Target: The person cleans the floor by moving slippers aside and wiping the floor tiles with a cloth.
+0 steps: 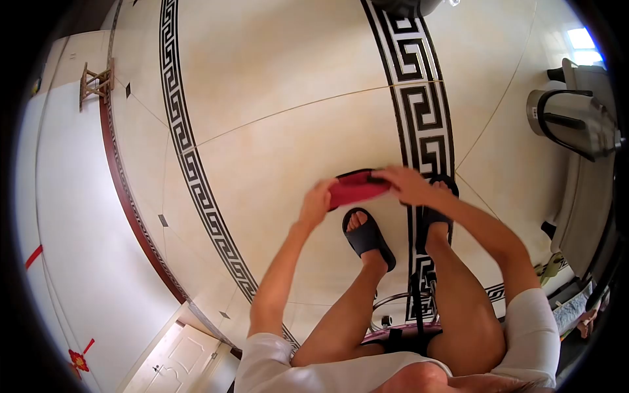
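Note:
Between my two hands, above the tiled floor and just beyond my feet, is a small red cloth item with a black edge [359, 188]. My left hand [316, 204] grips its left end, fingers closed round it. The right end is pinched in my right hand [407, 185], beside a dark part of the item. Motion blurs it a little, so I cannot make out exactly what it is. Below it is a dark slipper [368, 239] on one foot; the other slipper [444, 182] lies near my right hand.
A metal kettle [567, 123] with a black handle stands at the right by a grey piece of furniture [586, 216]. A small wooden stool [96, 86] is at the far left by the white wall [85, 177]. A white door [177, 363] shows at the lower left.

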### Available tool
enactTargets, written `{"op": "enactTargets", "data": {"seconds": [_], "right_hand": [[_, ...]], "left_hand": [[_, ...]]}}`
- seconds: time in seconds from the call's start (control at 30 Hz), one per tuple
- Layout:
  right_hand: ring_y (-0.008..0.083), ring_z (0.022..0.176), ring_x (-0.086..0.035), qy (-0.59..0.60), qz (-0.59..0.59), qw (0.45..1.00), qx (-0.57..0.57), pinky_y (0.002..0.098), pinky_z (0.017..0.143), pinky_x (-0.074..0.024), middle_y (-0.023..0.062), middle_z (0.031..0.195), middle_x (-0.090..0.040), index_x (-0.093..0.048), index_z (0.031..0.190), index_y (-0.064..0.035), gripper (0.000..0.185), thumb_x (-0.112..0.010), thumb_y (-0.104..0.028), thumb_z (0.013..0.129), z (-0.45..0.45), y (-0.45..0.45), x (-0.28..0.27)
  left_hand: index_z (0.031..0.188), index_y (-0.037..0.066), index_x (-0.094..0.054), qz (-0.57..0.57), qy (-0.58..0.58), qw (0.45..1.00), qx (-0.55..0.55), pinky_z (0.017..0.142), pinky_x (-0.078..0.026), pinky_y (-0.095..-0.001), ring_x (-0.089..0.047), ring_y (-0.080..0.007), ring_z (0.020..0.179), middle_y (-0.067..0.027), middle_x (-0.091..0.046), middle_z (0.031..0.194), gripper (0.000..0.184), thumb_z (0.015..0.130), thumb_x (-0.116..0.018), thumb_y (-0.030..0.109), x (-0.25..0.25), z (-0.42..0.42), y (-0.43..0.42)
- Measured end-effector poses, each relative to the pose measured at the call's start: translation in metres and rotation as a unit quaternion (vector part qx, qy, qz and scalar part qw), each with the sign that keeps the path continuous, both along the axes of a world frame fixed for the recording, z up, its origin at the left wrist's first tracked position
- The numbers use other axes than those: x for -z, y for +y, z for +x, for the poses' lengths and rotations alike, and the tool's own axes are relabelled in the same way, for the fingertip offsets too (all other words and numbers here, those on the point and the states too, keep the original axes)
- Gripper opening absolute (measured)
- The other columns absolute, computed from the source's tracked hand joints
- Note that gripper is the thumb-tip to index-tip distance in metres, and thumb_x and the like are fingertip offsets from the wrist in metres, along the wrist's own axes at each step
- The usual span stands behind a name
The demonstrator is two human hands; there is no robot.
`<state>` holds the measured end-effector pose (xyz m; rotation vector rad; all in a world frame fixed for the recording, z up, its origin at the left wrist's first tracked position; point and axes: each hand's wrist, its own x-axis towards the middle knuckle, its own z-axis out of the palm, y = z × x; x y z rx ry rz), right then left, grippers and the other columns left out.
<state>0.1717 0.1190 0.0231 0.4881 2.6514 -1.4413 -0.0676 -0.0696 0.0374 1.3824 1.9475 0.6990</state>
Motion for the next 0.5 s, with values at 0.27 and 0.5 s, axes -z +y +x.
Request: {"op": "enactTargets", "data": {"seconds": [0.27,0.5], "right_hand": [[0.0358,0.110,-0.055,0.014,0.170,0.955,0.242,0.0458,0.086,-0.0497,0.0115,0.142,-0.041,-0.054,0.132,-0.0205,0.047,-0.054,-0.006,0.087,-0.124,0.136,-0.005],[0.0296,0.127,-0.042,-0.073,0.377,0.915,0.121,0.0442,0.096,-0.0428,0.0046,0.151,-0.033,-0.055,0.127,-0.0124,0.047,-0.063,-0.008,0.081,-0.115,0.120,0.044]], "left_hand": [[0.124,0.007,-0.058,0.080,0.213,0.973,0.029,0.085,-0.048,-0.0442,-0.058,-0.0352,0.101,-0.0156,-0.057,0.118,0.034,0.090,-0.055,0.007,-0.017,-0.106,0.200],[0.133,0.010,-0.049,-0.043,0.318,0.946,0.046,0.099,-0.044,-0.0450,-0.052,-0.0409,0.113,-0.0194,-0.048,0.134,0.054,0.083,-0.069,0.013,0.037,-0.080,0.211]]}}
